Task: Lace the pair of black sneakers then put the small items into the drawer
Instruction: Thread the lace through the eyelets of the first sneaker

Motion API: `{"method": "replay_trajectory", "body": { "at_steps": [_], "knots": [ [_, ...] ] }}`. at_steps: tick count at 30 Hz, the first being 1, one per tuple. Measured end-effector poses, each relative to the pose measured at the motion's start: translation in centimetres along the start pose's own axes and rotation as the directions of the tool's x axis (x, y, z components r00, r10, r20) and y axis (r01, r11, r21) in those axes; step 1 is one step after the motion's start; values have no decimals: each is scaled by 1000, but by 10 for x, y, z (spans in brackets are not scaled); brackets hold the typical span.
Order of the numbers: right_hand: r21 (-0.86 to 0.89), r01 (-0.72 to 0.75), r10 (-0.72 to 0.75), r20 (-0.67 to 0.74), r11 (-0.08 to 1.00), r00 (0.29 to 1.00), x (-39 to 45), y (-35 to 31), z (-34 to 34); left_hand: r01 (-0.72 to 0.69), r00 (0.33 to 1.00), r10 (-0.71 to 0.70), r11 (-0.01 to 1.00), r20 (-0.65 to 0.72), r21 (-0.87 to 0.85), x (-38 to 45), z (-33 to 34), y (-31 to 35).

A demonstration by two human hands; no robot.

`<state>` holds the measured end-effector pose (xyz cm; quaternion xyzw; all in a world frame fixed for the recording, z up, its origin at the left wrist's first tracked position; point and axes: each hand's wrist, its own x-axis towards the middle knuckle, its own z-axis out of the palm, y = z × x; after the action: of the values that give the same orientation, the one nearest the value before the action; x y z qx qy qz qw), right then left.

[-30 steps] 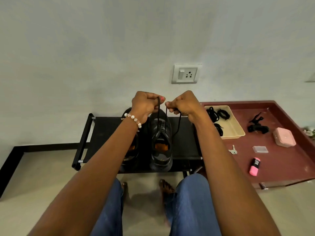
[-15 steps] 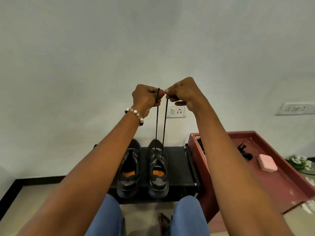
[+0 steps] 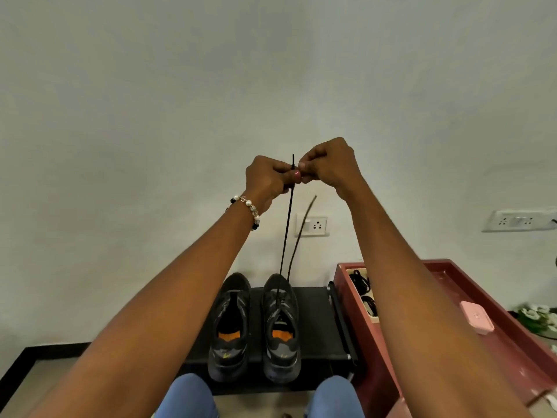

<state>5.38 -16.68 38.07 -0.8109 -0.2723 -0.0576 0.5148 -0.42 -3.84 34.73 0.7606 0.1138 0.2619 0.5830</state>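
Nearest to you, the two sneakers (image 3: pixel 254 327) stand side by side on the low black shelf (image 3: pixel 313 321). Above them, your left hand (image 3: pixel 266 179) pinches one lace (image 3: pixel 286 224) taut, probably to even it; the other end hangs loose. Your right hand (image 3: pixel 328 165) is curled beside it; what it holds, I cannot tell.

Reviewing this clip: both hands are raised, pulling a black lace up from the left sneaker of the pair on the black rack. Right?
Not quite. In the head view the lace runs up from the right sneaker, not the left sneaker. Both the left hand and right hand are raised, over the black rack.
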Motion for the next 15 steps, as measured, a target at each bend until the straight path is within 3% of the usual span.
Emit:
{"method": "replay_trajectory", "body": {
  "at_steps": [6, 9, 15],
  "knots": [
    [228, -93, 86, 39, 969, 996, -2, 25, 3, 54, 999, -54, 992, 8, -114, -3, 9, -10],
    [335, -196, 196, 33, 922, 980, -14, 57, 9, 93, 996, -92, 984, 10, -155, -7, 11, -25],
    [263, -550, 527, 156, 793, 835, -62, 160, 65, 299, 954, -291, 932, 69, -203, -21, 12, -97]
  ]
}}
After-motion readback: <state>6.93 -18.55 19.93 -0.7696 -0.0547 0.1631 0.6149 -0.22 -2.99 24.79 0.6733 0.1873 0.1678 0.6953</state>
